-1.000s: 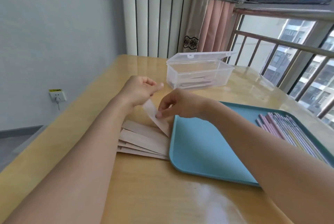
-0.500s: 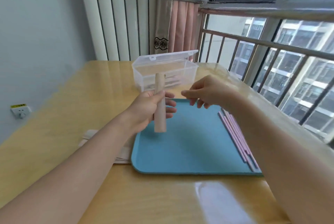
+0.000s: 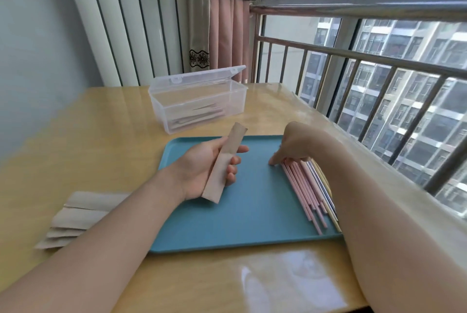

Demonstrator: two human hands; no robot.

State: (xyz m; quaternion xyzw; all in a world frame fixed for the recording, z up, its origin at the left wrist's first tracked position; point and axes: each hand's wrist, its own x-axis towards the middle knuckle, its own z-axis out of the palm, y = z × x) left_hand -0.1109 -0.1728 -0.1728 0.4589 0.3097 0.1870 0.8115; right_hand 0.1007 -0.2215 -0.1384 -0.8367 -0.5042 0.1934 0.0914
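Note:
My left hand point(image 3: 202, 168) grips a long brown paper sleeve point(image 3: 225, 163), tilted with its open end up, above the left half of a blue tray point(image 3: 227, 226). Several pink and pale straws point(image 3: 307, 191) lie side by side along the tray's right side. My right hand point(image 3: 293, 146) reaches down onto the far ends of those straws, its fingertips touching them; whether it pinches one I cannot tell.
A stack of brown paper sleeves point(image 3: 75, 216) lies on the wooden table point(image 3: 101, 141) left of the tray. A clear plastic box point(image 3: 197, 103), lid open, holds more sleeves behind the tray. A window railing point(image 3: 379, 67) runs along the table's right side.
My left hand lifted a sleeve off the stack and carried it over the tray. My right hand let go of it and dropped onto the straws at the tray's right.

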